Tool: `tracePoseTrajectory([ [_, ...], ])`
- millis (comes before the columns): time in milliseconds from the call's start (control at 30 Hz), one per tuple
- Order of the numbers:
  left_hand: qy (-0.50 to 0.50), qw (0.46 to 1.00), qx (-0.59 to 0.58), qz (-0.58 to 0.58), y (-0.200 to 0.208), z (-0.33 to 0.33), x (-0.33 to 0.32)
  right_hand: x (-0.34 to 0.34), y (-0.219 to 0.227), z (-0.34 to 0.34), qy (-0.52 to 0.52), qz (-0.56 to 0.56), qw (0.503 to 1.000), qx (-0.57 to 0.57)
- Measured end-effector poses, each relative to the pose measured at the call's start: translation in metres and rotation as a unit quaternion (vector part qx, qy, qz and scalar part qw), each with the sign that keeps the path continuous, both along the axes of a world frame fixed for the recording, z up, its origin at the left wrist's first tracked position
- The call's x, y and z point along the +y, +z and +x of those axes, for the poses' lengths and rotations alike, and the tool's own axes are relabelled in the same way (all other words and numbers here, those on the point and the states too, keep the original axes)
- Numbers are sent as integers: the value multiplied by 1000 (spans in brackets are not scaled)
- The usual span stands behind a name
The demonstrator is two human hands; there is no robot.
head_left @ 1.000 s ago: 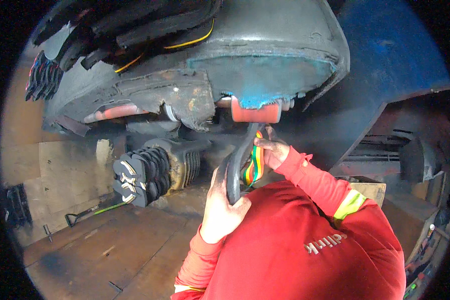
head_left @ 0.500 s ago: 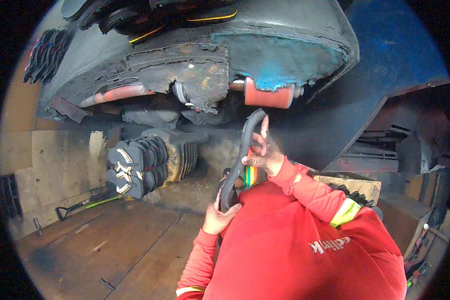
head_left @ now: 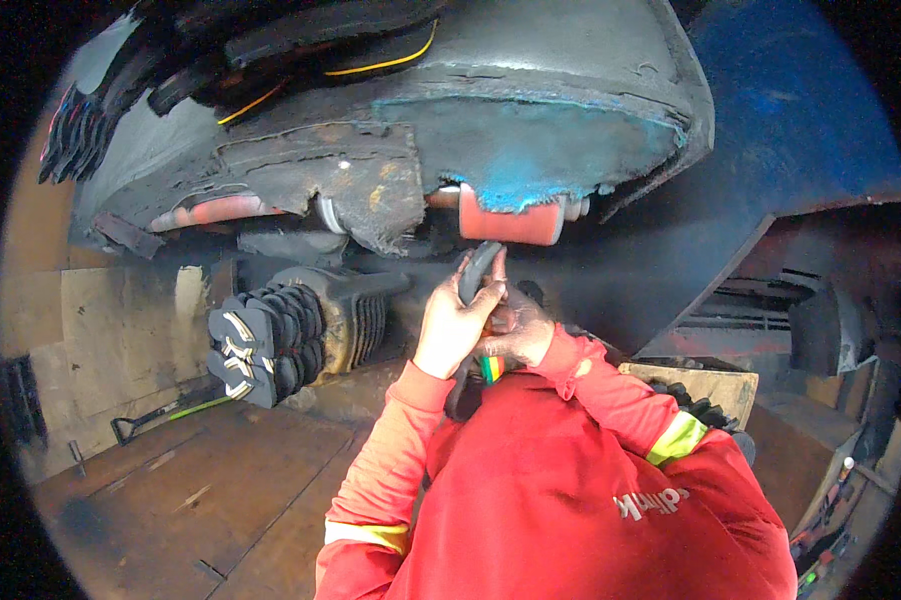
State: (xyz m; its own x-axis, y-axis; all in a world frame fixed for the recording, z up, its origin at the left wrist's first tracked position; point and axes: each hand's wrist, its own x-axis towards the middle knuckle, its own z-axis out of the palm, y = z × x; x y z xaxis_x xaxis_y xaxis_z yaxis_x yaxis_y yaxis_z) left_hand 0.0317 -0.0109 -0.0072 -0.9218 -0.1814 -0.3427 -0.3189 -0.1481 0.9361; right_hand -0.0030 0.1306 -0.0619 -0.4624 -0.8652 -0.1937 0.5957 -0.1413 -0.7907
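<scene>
A dark grey shoe sole (head_left: 478,272), seen nearly edge-on, is held between my two hands. My left hand (head_left: 450,322) is closed around it from the left, thumb across it. My right hand (head_left: 518,325) grips it from the right, one finger reaching up along its upper end. That end is just below a red abrasive roller (head_left: 510,222); whether they touch I cannot tell. My hands and sleeves hide most of the sole's lower part.
A dust-coated hood (head_left: 560,135) with torn blue edges overhangs the roller; dark soles (head_left: 330,40) lie on it. At left, several flip-flops (head_left: 250,350) are stacked on a stool (head_left: 355,310). A box of dark pieces (head_left: 725,388) is at right.
My left hand has moved from the sole's lower end up beside my right hand. The sole has turned more edge-on, its upper end slightly lower and left. The view has shifted slightly.
</scene>
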Motion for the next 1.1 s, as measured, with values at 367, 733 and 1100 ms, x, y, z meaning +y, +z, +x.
tracePoseTrajectory([
  [367,20,1000,1,-13,-42,-35,13,12,-4,-43,-51,-16,986,-158],
  [733,21,978,59,-201,-26,10,5,17,-11,-16,7,13,998,-59],
  [1100,75,981,-1,179,-40,-4,21,25,-14,-36,-4,54,998,27],
])
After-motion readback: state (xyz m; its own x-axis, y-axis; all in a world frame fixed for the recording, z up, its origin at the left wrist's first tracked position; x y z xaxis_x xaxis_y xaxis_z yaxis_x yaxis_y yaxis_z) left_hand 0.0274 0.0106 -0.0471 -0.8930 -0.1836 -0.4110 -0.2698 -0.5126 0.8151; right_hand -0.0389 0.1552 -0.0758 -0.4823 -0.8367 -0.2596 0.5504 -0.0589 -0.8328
